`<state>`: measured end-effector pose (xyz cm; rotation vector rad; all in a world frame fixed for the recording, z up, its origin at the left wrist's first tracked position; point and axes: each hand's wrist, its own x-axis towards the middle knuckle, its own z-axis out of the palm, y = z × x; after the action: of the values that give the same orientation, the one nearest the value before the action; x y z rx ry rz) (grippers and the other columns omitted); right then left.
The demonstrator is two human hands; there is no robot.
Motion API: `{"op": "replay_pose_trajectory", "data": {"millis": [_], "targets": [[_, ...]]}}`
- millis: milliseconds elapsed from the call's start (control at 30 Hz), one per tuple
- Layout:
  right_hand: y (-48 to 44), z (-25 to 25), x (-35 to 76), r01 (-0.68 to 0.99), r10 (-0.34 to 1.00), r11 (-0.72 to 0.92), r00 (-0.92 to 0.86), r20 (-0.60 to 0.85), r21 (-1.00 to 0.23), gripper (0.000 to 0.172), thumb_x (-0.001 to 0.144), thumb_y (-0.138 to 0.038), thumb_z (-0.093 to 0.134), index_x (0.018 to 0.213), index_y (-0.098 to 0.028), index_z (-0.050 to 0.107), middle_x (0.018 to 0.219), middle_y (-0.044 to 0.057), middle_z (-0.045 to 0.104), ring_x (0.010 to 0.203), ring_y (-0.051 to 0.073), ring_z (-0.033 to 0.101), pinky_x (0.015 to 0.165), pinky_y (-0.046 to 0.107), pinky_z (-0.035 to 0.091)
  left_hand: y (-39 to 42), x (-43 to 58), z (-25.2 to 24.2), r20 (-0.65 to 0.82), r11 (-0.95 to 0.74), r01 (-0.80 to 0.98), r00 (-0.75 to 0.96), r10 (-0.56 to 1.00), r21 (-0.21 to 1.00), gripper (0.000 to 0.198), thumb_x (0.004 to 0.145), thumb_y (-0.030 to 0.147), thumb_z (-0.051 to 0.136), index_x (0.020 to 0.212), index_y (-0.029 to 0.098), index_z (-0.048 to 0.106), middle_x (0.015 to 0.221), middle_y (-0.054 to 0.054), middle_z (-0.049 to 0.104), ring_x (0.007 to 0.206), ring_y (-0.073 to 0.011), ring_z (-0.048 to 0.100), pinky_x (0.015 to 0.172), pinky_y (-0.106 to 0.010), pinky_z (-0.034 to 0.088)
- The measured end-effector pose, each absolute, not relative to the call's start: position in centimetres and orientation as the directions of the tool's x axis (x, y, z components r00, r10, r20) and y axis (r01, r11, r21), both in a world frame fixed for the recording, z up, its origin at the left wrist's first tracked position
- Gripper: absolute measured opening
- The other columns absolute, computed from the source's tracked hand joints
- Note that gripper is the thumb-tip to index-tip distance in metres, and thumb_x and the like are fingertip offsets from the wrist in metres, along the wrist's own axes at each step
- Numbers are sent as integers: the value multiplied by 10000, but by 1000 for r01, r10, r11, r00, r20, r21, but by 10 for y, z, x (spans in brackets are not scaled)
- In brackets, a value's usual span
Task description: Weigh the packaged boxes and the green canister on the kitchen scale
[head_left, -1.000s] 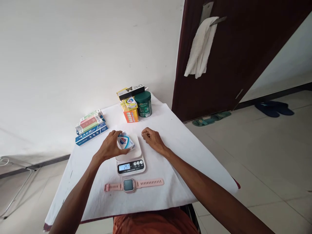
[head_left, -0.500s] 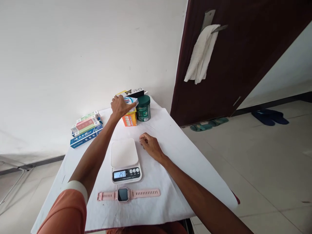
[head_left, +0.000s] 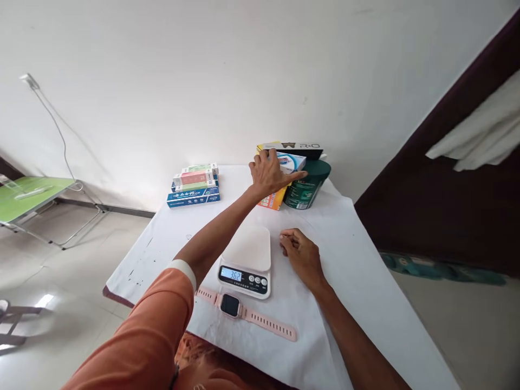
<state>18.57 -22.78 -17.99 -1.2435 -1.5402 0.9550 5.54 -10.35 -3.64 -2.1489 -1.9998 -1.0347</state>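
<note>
Since a second ago, the left hand (head_left: 268, 173) has gone from the digital kitchen scale (head_left: 246, 284) to the stack at the back, taking the blue-and-white soap carton (head_left: 292, 161) with it; the scale's readout has changed and the view has swung left.

Leftmost, a green-topped folding table (head_left: 36, 197) stands on the floor, well apart. Next, a blue toothpaste carton (head_left: 194, 197) lies with slimmer pink and green cartons (head_left: 194, 177) behind it, label outward, perhaps to be read easily. The pink smartwatch (head_left: 230, 305) lies just in front of the scale, near the front edge of the white tablecloth (head_left: 361, 271). The scale's display faces the wearer, presumably for reading.

The left hand arches over the soap carton on the stack, thumb stretched toward the green tub (head_left: 303, 192), a spread that would suit the carton's width; whether it grips or has let go, I cannot tell. Beneath is an orange carton (head_left: 276, 200); behind, a black-and-white box (head_left: 312, 149).

The right hand (head_left: 303, 257) is loosely curled beside the scale, apart from the left, with nothing visible in it. Rightward, cloth gives it room up to the slanting table edge.
</note>
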Motion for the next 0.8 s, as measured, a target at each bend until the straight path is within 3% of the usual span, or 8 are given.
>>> {"op": "replay_pose_trajectory", "data": {"millis": [200,400,500,633,800], "targets": [[-233,-171,185,288,987,160,-72,145,-944,277,849,-494,596,901,-223,626,697,8,653,592,170,607,602,306,520,-126,-15,-48,512,-209,899,-20,859,386,766,910,712,581,1460,202,425,1408,-199,524,1311,-349,503,1053,-490,393],[-230,-171,184,310,985,170,-65,157,-935,292,843,-511,590,899,-227,631,696,18,650,590,174,591,606,315,521,-155,-151,-93,348,102,966,-182,919,236,502,975,534,545,1327,176,527,1333,-192,563,1227,-341,539,1033,-502,411],[-229,-171,183,312,985,175,-61,164,-934,293,843,-509,590,900,-225,637,697,24,655,593,175,592,601,314,519,-172,-193,-113,321,157,964,-221,921,215,521,957,581,536,1257,155,561,1292,-222,570,1213,-391,532,1027,-554,394],[-230,-171,182,320,983,183,-60,173,-930,300,851,-508,590,907,-218,637,698,21,655,596,172,597,606,311,515,-182,-212,-125,299,120,983,-157,941,140,547,940,557,560,1316,161,522,1387,-227,525,1288,-404,480,1080,-553,349],[-230,-172,182,338,986,166,-55,157,-926,312,854,-511,574,916,-211,636,700,9,649,587,162,599,631,311,510,-175,-219,-111,135,136,991,-137,981,21,681,754,510,782,1292,165,548,1379,-220,524,1317,-425,445,1103,-555,320]]}}
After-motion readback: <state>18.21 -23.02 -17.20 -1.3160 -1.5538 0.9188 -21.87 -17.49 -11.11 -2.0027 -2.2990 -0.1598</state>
